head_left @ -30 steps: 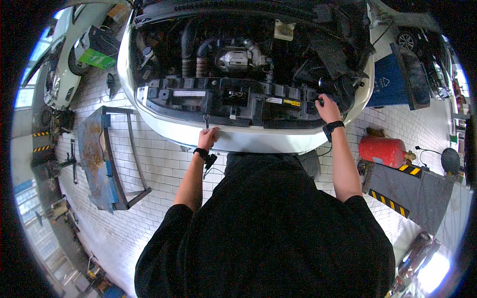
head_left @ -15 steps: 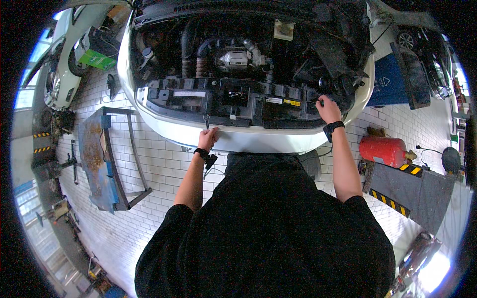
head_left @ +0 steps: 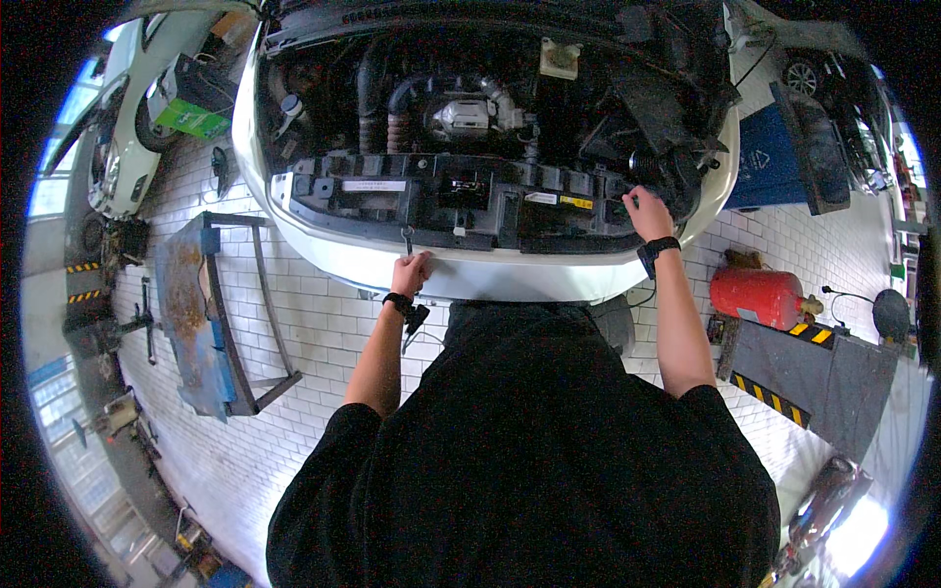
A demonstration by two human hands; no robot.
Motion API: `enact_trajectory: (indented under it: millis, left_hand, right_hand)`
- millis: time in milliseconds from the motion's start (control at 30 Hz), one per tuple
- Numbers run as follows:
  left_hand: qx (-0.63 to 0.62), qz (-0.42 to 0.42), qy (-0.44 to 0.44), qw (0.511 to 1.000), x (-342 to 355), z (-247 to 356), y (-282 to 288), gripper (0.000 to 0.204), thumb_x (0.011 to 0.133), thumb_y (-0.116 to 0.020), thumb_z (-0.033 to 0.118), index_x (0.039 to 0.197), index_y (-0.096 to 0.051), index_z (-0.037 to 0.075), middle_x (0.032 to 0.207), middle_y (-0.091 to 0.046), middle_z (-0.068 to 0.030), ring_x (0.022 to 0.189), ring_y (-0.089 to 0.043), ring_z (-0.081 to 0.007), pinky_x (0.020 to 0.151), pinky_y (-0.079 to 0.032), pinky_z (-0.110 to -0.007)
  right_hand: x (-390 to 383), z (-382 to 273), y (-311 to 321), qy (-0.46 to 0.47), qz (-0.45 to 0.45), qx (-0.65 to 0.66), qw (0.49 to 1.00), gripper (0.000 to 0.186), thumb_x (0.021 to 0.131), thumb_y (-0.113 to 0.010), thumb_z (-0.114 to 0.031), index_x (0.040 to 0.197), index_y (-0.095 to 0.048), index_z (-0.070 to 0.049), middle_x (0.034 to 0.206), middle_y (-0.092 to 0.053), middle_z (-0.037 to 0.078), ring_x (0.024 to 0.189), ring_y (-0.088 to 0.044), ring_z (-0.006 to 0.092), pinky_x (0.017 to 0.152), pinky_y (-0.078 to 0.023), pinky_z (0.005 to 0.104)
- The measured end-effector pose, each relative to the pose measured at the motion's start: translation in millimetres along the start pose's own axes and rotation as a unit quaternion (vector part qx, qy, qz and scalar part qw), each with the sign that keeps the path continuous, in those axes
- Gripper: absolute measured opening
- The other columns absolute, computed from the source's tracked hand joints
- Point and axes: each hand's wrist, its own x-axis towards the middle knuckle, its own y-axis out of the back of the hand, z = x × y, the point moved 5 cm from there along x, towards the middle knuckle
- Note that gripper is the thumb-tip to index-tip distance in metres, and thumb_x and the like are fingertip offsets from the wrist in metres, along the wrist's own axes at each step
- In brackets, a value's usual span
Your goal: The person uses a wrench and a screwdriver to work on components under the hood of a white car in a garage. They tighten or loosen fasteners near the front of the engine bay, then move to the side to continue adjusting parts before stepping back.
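Observation:
Before me is a white car's open engine bay, with a black plastic front panel [head_left: 470, 201] along its front edge. My left hand [head_left: 410, 272] rests at the white bumper [head_left: 510, 276], its fingers closed on a wrench [head_left: 409, 236] whose ring end points up toward the panel. Over the panel's right end, my right hand [head_left: 649, 213] is closed, fingertips pinched together. Whatever it pinches is too small and dark to make out. Farther back sits the engine, with a silver metal part [head_left: 461, 120] and a ribbed hose [head_left: 397, 132].
Left of the car stands a metal-framed stand [head_left: 230, 314] on the tiled floor [head_left: 323, 343]. To the right are a red gas cylinder [head_left: 755, 297], a grey ramp with striped edges [head_left: 809, 367] and a blue bin [head_left: 784, 162]. Another white car [head_left: 127, 167] is at far left.
My right hand has shifted very slightly over the panel's right end. My left hand and the wrench have stayed in place.

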Motion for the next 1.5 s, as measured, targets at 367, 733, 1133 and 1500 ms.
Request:
enact_trajectory:
  millis: [367,733,1133,1500]
  left_hand:
    - [0.008,-0.007,0.013,1.000,-9,7,-2,0.026,0.087,-0.060,0.031,0.075,-0.063,0.008,0.050,-0.049,0.0002,0.035,-0.036,-0.0073,0.033,-0.023,-0.024]
    - [-0.012,0.008,-0.008,1.000,-3,-3,3,0.034,0.085,-0.062,0.031,0.063,-0.059,0.006,0.049,-0.049,-0.0013,0.035,-0.038,-0.0091,0.033,-0.025,-0.025]
    - [0.067,-0.008,-0.005,0.998,-4,7,-8,0.046,0.084,-0.060,0.037,0.051,-0.055,0.006,0.044,-0.049,-0.0016,0.036,-0.041,-0.0097,0.036,-0.028,-0.026]
    - [0.105,0.045,-0.011,0.993,-19,6,4,0.046,0.080,-0.063,0.040,0.053,-0.055,0.004,0.047,-0.048,-0.0019,0.042,-0.043,-0.0118,0.042,-0.032,-0.028]
  right_hand:
    - [-6,-7,5,0.053,0.071,-0.006,0.996,0.040,0.086,-0.054,-0.047,0.107,-0.056,-0.013,0.092,-0.065,0.017,0.087,-0.063,0.0367,0.071,-0.051,0.0483]
    - [-14,-19,12,0.007,0.063,-0.008,0.998,0.040,0.086,-0.053,-0.049,0.106,-0.057,-0.014,0.089,-0.065,0.019,0.087,-0.062,0.0386,0.071,-0.050,0.0497]
    - [-6,-22,0,-0.013,0.114,-0.021,0.993,0.036,0.087,-0.053,-0.045,0.109,-0.053,-0.017,0.091,-0.066,0.018,0.086,-0.062,0.0404,0.071,-0.050,0.0499]
    - [-5,-25,-6,0.039,0.085,-0.017,0.995,0.027,0.090,-0.050,-0.038,0.104,-0.053,-0.016,0.093,-0.064,0.018,0.091,-0.060,0.0397,0.071,-0.048,0.0499]
